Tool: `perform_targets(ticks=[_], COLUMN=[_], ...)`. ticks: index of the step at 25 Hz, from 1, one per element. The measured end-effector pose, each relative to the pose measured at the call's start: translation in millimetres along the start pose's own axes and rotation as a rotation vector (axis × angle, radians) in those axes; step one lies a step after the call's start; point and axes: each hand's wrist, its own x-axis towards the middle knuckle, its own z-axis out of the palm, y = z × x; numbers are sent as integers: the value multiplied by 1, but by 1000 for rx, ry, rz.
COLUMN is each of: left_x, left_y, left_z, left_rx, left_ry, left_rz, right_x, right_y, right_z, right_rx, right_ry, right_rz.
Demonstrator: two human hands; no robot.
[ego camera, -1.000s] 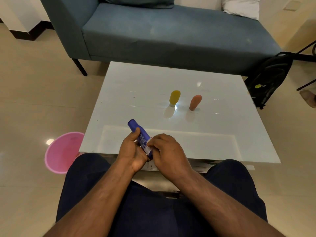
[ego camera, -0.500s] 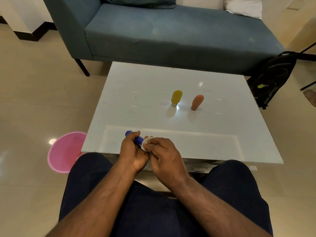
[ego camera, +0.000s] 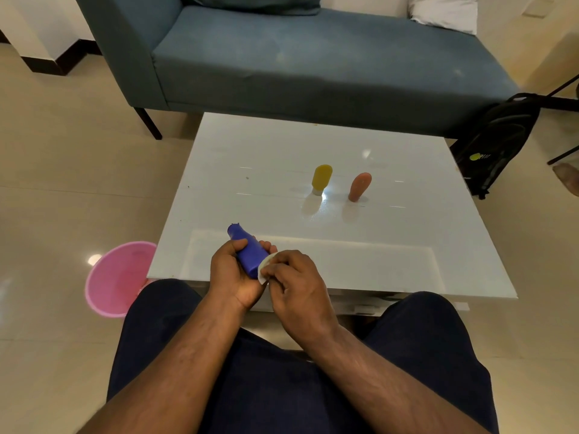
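My left hand (ego camera: 232, 274) grips a blue squeeze bottle (ego camera: 247, 249) over the near edge of the white table (ego camera: 275, 158), its flat end pointing away and to the left. At the bottle's near end sits a white cap (ego camera: 262, 268), and my right hand (ego camera: 297, 283) pinches it with curled fingers. Most of the cap is hidden under those fingers. A yellow bottle (ego camera: 321, 178) and an orange bottle (ego camera: 359, 187) stand cap-down side by side in the middle of the table.
A pink bin (ego camera: 117, 278) stands on the floor left of the table. A blue-grey sofa (ego camera: 297, 54) runs along the far side. A black backpack (ego camera: 495, 145) leans at the table's right. My knees are under the near edge.
The blue bottle has turned in my left hand, so its label no longer shows. My right hand has shifted onto the white cap at its near end.
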Motion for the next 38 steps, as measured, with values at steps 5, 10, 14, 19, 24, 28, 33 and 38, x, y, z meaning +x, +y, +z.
perform_targets(ticks=[5, 10, 14, 19, 24, 28, 33, 38], left_x=[2, 2, 1, 0, 4, 0, 3, 6], left_y=[-2, -2, -8, -13, -9, -13, -10, -12], left_z=[1, -1, 0, -2, -1, -2, -2, -4], left_rx=[-20, 127, 296, 268, 251, 319, 285, 317], left_ry=[-29, -109, -143, -181, -182, -169, -185, -188], left_rz=[1, -22, -19, -30, -39, -65, -54, -72], right_x=[6, 14, 34, 29, 23, 47, 20, 21], right_y=[8, -3, 1, -7, -12, 2, -10, -3], right_z=[-8, -19, -24, -28, -27, -26, -23, -25], right_rx=[86, 218, 222, 98, 19, -7, -168, -178], right_ry=[-35, -58, -70, -101, -147, -138, -183, -208], right_rz=[206, 340, 388, 262, 141, 229, 49, 11])
